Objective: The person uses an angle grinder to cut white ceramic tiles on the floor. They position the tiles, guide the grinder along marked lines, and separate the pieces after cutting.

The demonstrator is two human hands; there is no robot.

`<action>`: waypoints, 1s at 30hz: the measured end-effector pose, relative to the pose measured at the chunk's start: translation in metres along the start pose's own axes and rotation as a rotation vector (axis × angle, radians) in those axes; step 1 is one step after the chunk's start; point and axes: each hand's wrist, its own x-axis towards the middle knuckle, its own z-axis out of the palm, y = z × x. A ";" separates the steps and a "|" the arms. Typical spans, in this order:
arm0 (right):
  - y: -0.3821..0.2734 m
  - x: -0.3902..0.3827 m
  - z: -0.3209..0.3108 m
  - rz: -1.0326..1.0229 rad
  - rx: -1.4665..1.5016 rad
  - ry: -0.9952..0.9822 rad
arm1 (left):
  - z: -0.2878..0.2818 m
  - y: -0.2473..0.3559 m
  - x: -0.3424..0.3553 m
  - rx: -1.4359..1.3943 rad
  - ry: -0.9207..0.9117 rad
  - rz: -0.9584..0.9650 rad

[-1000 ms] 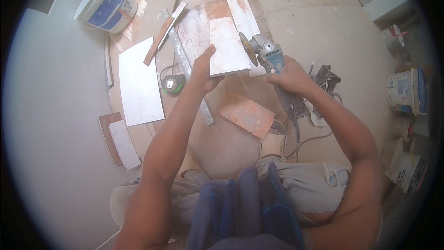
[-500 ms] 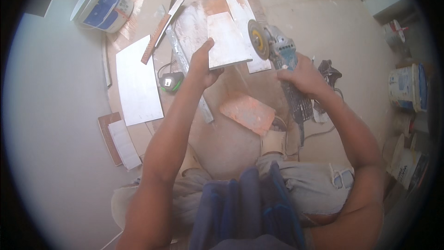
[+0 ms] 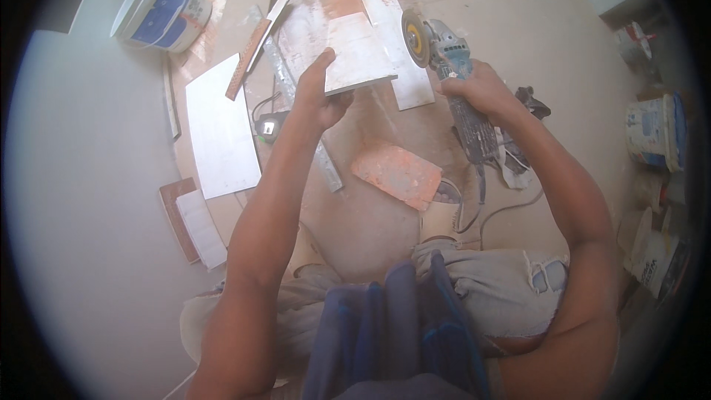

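Correctly, my left hand (image 3: pixel 320 96) gripped the tile (image 3: pixel 357 53) steady; my right hand (image 3: pixel 478 89) clenched the angle grinder (image 3: pixel 444 52), disc kept clear.

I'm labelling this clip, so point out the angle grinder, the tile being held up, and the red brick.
angle grinder (image 3: pixel 453 67), head view, on its blue-grey body behind the disc.
tile (image 3: pixel 358 53), head view, on the middle of its pale face.
red brick (image 3: pixel 397 175), head view, on its top face.
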 end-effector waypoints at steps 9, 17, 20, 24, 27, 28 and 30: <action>0.014 0.024 0.005 -0.005 -0.034 0.008 | -0.013 -0.006 -0.011 0.280 0.079 -0.120; 0.022 0.059 -0.023 0.103 0.055 0.119 | -0.084 -0.034 -0.006 1.241 0.234 -0.433; 0.021 0.066 -0.033 0.103 0.185 0.144 | -0.101 -0.043 0.003 1.426 0.253 -0.399; 0.013 0.067 -0.041 0.063 0.300 0.140 | -0.082 -0.041 0.006 1.652 0.299 -0.435; 0.014 0.072 -0.046 0.092 0.324 0.120 | -0.058 -0.040 0.005 1.957 0.352 -0.367; 0.016 0.075 -0.050 0.109 0.328 0.120 | -0.041 -0.039 0.004 2.023 0.356 -0.309; 0.020 0.080 -0.055 0.098 0.383 0.097 | -0.007 -0.041 0.000 2.153 0.374 -0.184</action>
